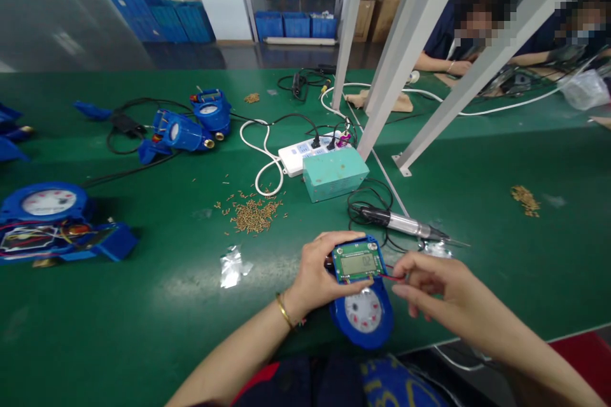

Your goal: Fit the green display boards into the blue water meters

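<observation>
a: where's the meter?
b: on the table, at its near edge, straight in front of the person. blue body, white dial facing up.
a: and the left hand?
b: curled round the left edge of the board, a green one with a grey display, which sits on the far end of the meter. the thumb lies along the board's near edge. there's a gold bracelet on that wrist.
a: the right hand?
b: just right of the meter, thumb and forefinger pinched narrow on a thin red wire that runs out from the board's right corner. the other fingers are loosely bent.
a: what's around?
b: just beyond the meter, to the right, a screwdriver lies on its side, with a black cord coiled beside it. further beyond are a pale green box and a white power strip. beyond and left of the meter is a heap of small brass screws, and nearer it a scrap of clear plastic. well left of the meter lies a second meter, opened, with loose wires showing.
</observation>
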Available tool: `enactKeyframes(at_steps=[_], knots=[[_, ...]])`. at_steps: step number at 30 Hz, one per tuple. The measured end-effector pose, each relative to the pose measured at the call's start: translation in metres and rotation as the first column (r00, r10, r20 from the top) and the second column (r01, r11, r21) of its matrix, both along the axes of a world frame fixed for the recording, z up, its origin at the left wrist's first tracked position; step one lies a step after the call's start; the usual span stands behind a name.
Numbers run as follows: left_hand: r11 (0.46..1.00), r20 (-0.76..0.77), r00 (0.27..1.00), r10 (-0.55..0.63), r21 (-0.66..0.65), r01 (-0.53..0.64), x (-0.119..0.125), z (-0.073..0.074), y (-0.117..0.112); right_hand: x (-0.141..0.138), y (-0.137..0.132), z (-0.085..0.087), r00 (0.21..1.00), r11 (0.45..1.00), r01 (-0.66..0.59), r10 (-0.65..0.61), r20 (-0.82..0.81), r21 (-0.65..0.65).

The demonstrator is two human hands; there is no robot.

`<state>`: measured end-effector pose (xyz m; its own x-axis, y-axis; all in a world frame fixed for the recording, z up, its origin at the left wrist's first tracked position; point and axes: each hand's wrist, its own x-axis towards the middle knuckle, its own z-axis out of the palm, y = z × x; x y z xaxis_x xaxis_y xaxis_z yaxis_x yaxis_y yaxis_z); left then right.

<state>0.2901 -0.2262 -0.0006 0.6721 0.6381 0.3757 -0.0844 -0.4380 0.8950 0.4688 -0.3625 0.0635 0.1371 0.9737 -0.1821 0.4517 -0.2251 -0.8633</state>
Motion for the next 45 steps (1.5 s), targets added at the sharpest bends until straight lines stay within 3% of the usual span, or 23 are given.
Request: enactKeyframes(at_steps=[3, 8, 19, 26, 29, 32, 37, 40, 45], knots=[[1.0, 0.012, 1.0, 0.006, 0.008, -0.006, 0.0, 0.0, 0.0, 0.01, 0.008, 0.004, 0.995, 0.991, -0.08, 0.073, -0.07, -0.108], [0.999, 0.035, 0.999, -0.005, 0.039, 0.003, 0.001, 0.0, 0.001, 0.019, 0.024, 0.017, 0.983, 0.98, -0.182, 0.179, -0.044, -0.077], [0.999, 0.041, 0.999, -0.01, 0.041, 0.008, 0.001, 0.001, 0.001, 0.026, 0.026, 0.008, 0.967, 0.993, -0.066, 0.039, -0.252, -0.102], [1.0, 0.052, 0.999, -0.01, 0.028, 0.008, 0.0, -0.001, 0.001, 0.029, 0.022, -0.007, 0.97, 0.988, -0.088, 0.056, -0.236, -0.13], [1.0, 0.065, 0.998, -0.003, 0.012, 0.002, 0.001, -0.003, 0.0, 0.019, 0.02, -0.019, 0.987, 0.999, -0.016, 0.01, -0.163, -0.037], [1.0, 0.084, 0.996, 0.003, 0.007, -0.003, 0.0, -0.004, 0.0, 0.004, 0.017, -0.029, 0.999, 0.988, 0.045, -0.046, 0.004, 0.147], [1.0, 0.078, 0.997, 0.007, 0.003, -0.007, -0.001, -0.005, 0.001, -0.018, 0.014, -0.037, 0.955, 0.856, 0.113, -0.234, 0.182, 0.505], [1.0, 0.07, 0.998, 0.001, -0.005, -0.001, -0.001, -0.005, 0.003, -0.029, 0.014, -0.037, 0.916, 0.799, 0.147, -0.332, 0.224, 0.583], [1.0, 0.058, 0.998, -0.002, 0.022, 0.0, -0.003, -0.01, 0.004, -0.041, 0.015, -0.042, 0.913, 0.772, 0.226, -0.381, 0.148, 0.595]])
